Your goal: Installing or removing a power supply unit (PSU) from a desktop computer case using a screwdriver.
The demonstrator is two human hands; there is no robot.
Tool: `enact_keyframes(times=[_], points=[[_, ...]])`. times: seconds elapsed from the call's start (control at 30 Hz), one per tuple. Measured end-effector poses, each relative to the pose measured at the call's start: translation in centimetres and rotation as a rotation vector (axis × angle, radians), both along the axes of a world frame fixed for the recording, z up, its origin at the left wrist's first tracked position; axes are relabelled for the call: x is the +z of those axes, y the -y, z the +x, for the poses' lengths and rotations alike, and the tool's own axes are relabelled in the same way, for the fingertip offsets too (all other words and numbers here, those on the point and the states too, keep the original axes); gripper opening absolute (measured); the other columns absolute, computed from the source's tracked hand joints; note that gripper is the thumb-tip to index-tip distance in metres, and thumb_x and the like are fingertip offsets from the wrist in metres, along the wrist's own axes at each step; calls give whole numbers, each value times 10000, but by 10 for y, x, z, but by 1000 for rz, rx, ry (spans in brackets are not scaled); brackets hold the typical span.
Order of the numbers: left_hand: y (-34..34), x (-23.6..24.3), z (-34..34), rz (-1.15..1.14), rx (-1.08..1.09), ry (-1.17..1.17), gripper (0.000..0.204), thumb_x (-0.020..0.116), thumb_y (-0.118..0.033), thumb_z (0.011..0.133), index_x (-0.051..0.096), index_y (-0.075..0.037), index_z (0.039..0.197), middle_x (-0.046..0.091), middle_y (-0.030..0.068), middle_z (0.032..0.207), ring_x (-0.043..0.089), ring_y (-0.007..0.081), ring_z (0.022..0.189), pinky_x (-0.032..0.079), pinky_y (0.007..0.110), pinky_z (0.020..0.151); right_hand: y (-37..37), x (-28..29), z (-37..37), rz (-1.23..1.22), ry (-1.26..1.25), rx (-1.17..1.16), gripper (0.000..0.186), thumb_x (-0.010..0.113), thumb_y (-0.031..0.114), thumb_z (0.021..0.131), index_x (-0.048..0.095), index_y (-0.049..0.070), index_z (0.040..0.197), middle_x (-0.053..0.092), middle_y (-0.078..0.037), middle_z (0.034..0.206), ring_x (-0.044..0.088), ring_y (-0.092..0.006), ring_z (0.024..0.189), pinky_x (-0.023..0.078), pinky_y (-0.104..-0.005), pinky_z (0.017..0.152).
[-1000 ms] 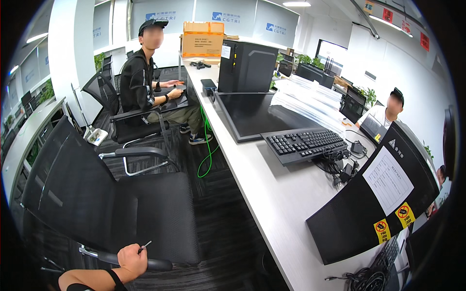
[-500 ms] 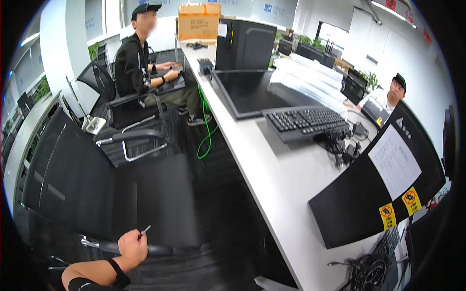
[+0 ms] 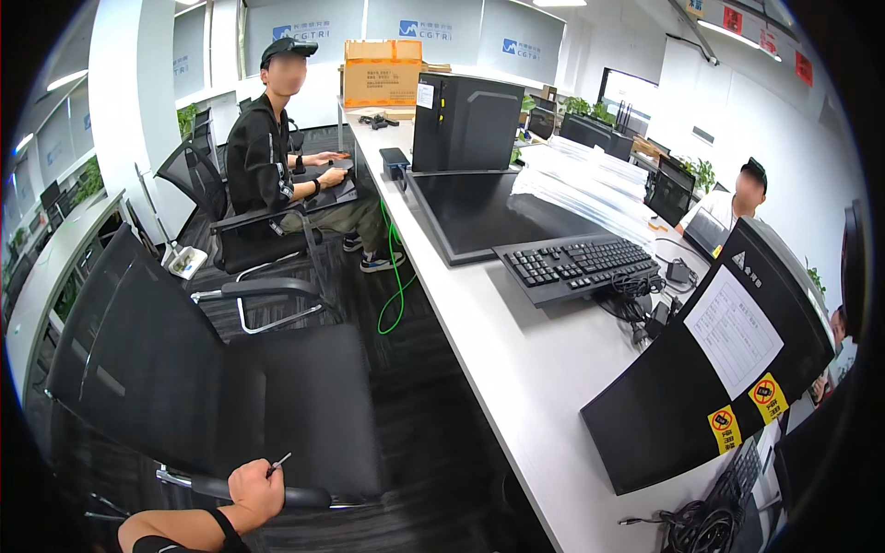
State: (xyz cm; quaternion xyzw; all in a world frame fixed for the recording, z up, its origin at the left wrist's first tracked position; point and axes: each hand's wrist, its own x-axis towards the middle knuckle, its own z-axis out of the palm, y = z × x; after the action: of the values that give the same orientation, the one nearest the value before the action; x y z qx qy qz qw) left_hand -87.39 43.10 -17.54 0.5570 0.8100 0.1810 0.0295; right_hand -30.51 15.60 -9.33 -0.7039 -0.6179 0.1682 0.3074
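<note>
- One pale desk (image 3: 516,369) runs from my 12 o'clock to 5.
- One black chair (image 3: 304,392) fills 8 o'clock.
- I count two black computer towers: the far tower (image 3: 475,129) at 12, the near tower (image 3: 636,424) at 4, bearing two yellow stickers.
- One flat black monitor (image 3: 466,212) lies just short of the far tower.
- Two keyboards show, one (image 3: 572,269) at 3, another (image 3: 739,475) at 4.
- One armrest (image 3: 309,499) sits under my left hand (image 3: 258,490) at 7; whether they touch, I can't tell.
- That hand is curled tight around one thin metal-tipped tool (image 3: 281,462), also at 7.
</note>
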Motion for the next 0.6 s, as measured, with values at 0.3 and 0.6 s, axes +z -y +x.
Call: enact_keyframes(times=[0.3,0.6], points=[[0,5,2,-9,15,3,324,651,-231,838,531,-52,596,574,165,616,589,404,619,428,509,575,7,-11,6,102,154,39,327,568,23,941,656,15,1257,616,-248,1287,654,-221,957,523,-285,841],[0,3,2,-32,22,34,304,672,-228,826,541,-36,630,580,182,657,597,408,669,439,496,605,-5,10,-5,83,197,44,321,580,85,931,680,20,1229,617,-278,1264,642,-388,1082,530,-379,898]])
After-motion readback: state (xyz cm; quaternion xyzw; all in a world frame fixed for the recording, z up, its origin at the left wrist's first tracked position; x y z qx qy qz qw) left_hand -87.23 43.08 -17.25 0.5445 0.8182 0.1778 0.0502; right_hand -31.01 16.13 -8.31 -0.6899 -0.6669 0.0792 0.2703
